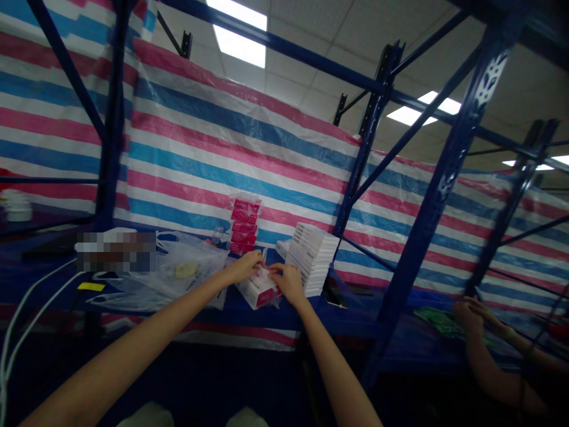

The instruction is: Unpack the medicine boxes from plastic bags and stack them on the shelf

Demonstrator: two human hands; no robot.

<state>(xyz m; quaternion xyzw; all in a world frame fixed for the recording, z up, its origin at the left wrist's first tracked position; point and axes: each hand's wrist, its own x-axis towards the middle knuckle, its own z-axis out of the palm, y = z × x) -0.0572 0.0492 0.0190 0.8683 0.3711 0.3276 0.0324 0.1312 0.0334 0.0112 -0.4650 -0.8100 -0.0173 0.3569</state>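
Both left hand (246,266) and right hand (287,280), fingers half-curled, touch the white-and-red box (259,292) on the blue shelf (284,318); firmness of hold cannot be told. Red end faces camera, long axis running away leftward.

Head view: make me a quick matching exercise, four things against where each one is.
Things
1. Stack of red packs
2. Yellow slip
3. Red-and-white box
4. Stack of white boxes

Places
A. Left of the clear plastic
B. Behind the left hand
C. Just right of the right hand
D. Touched by both hands

Pairs: 1-B, 2-A, 3-D, 4-C
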